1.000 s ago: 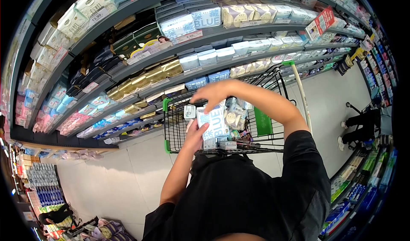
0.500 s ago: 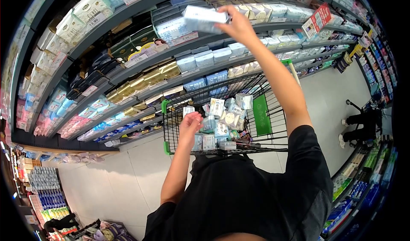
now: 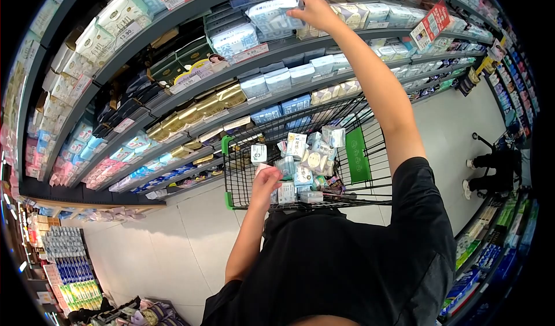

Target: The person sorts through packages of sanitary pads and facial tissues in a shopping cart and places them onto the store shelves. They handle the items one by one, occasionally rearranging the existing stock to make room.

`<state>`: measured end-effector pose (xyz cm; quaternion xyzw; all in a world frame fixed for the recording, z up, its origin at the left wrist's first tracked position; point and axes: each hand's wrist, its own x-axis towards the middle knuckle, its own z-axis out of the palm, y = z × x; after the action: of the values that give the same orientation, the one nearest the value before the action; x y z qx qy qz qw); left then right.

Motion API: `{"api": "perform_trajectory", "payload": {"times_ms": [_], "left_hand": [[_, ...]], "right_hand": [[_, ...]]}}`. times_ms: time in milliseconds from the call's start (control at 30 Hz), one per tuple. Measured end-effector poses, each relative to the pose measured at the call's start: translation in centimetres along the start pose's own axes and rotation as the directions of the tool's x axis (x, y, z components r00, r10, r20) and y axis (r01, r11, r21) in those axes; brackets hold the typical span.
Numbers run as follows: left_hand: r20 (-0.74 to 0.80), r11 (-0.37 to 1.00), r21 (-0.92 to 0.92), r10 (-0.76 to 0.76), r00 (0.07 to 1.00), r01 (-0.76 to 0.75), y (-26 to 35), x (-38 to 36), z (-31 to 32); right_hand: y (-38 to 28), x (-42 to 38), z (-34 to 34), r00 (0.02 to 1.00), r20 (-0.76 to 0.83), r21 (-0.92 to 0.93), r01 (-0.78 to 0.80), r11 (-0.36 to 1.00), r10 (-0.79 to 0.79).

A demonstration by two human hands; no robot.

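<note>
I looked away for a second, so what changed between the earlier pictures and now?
The right hand lifted the blue-and-white pack out of the cart and up to the top shelf, still gripping it. The left hand let go and dropped to the cart's packs. The cart stayed put.

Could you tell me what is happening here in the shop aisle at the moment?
A person in a black shirt stands at a shopping cart full of small packs. Their right hand is raised to an upper shelf, gripping a light blue-and-white pack at the row of similar packs. Their left hand is down at the cart's near edge, on the packs there. Another person's legs show far right.
</note>
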<state>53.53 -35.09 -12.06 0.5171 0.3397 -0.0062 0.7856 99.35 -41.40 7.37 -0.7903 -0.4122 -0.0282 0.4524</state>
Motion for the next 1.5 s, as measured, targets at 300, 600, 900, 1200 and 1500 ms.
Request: {"api": "perform_trajectory", "payload": {"times_ms": [300,600,900,1200,1500], "left_hand": [[-0.014,1.000,-0.018,-0.009,1.000,0.009,-0.4,-0.4,-0.2],[-0.010,1.000,0.010,-0.022,1.000,0.022,-0.7,-0.6,-0.2],[-0.010,0.999,0.009,-0.034,0.999,0.034,-0.8,-0.7,0.0],[-0.007,0.999,0.012,-0.039,0.999,0.039,-1.1,-1.2,0.3],[0.018,0.998,0.024,-0.060,0.998,0.059,-1.9,-1.4,1.0]], "right_hand": [[2.7,1.2,2.6,0.989,-0.080,-0.083,0.117,0.990,-0.124],[1.7,-0.9,4.9,0.863,-0.253,-0.604,0.212,0.768,-0.437],[0.9,-3.4,8.4,0.901,-0.079,-0.687,0.261,0.678,-0.427],[0.4,-3.0,7.8,0.931,-0.074,-0.552,0.259,0.793,-0.356],[0.3,-4.0,7.4,0.978,-0.034,-0.608,0.141,0.781,-0.203]]}}
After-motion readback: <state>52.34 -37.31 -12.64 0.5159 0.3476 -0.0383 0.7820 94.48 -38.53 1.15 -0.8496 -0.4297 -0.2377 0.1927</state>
